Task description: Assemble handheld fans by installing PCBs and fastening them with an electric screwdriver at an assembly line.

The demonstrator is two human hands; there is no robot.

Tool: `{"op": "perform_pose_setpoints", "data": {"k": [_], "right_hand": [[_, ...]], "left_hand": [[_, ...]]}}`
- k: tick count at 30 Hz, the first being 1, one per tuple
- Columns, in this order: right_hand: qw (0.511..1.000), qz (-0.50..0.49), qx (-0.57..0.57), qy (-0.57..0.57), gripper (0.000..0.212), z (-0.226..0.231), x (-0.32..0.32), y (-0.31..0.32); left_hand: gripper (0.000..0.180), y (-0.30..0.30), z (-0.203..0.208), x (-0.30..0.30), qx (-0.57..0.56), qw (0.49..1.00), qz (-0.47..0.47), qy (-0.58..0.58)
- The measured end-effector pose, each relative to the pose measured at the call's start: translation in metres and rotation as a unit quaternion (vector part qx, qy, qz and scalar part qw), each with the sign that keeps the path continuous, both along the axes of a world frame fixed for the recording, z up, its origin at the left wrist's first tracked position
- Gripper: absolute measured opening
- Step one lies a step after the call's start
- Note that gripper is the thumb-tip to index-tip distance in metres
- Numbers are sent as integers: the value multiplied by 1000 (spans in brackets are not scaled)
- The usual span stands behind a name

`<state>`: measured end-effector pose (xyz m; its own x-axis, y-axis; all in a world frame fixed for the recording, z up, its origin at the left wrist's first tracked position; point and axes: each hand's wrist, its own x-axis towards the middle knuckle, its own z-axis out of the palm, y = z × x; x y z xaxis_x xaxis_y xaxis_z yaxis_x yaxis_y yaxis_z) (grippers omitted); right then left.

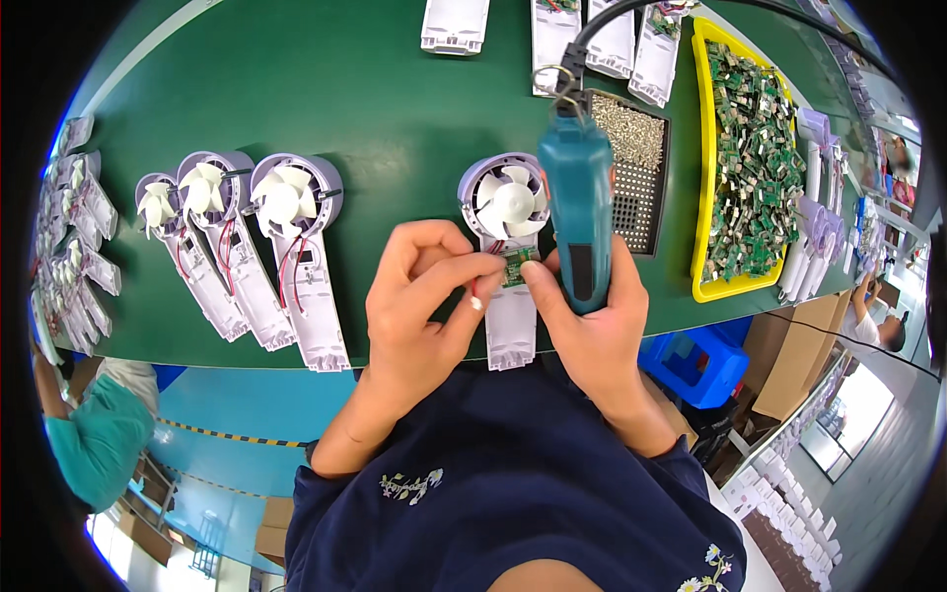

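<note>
A white handheld fan half-shell [510, 212] with a white impeller lies on the green table [375, 89] in front of me. My left hand [424, 296] pinches a small green circuit board [516, 266] and red wires over the shell's handle. My right hand [592, 326] grips a teal electric screwdriver [577, 197] upright, its thumb pressing the circuit board from the right. The screwdriver's black cable runs up to the far right.
Three more fan half-shells [242, 247] lie in a row at left. A black tray of screws [641, 158] and a yellow tray of green circuit boards [750, 158] stand at right. White covers [454, 25] lie at the far edge. Another person's teal sleeve [99, 434] shows lower left.
</note>
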<state>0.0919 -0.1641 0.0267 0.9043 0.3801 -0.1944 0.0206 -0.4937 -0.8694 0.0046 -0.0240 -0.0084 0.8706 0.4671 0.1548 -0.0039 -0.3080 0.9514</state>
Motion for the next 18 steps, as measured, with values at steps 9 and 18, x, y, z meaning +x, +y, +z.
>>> {"op": "perform_pose_setpoints", "data": {"k": [9, 18], "right_hand": [[999, 19, -12, -23, 29, 1, -6, 2], [1000, -23, 14, -9, 19, -3, -11, 6]], "left_hand": [[17, -5, -2, 4, -86, 996, 40, 6], [15, -3, 1, 7, -90, 995, 33, 18]]}}
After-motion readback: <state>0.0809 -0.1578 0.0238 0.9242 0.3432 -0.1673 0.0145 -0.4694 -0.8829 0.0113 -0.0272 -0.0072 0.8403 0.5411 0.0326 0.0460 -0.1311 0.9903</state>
